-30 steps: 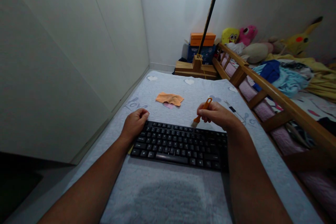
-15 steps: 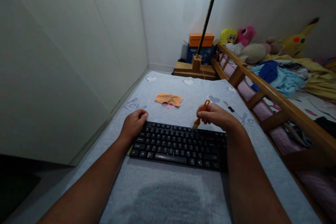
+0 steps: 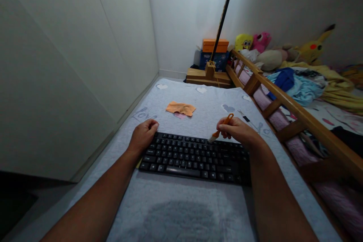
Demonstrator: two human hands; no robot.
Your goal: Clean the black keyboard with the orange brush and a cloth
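Orange box (image 3: 208,45): upper centre, atop blue box (image 3: 205,59), with contents hidden.
Brush (image 3: 216,134): right of centre, aslant lengthwise, bristles-first toward lower left.
Keyboard (image 3: 181,155): below centre, lying lengthwise left to right.
Right hand (image 3: 235,129): wrapped around brush.
Left hand (image 3: 144,134): curled at keyboard's left end; impossible to tell whether gripping.

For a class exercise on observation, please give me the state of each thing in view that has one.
Keyboard: keys facing up
Orange brush: slanted, bristle end down
Right hand: closed on the brush
Left hand: curled, at keyboard's corner
Orange cloth: spread, creased
Blue cloths: bunched up
White cabinet: doors apparently shut
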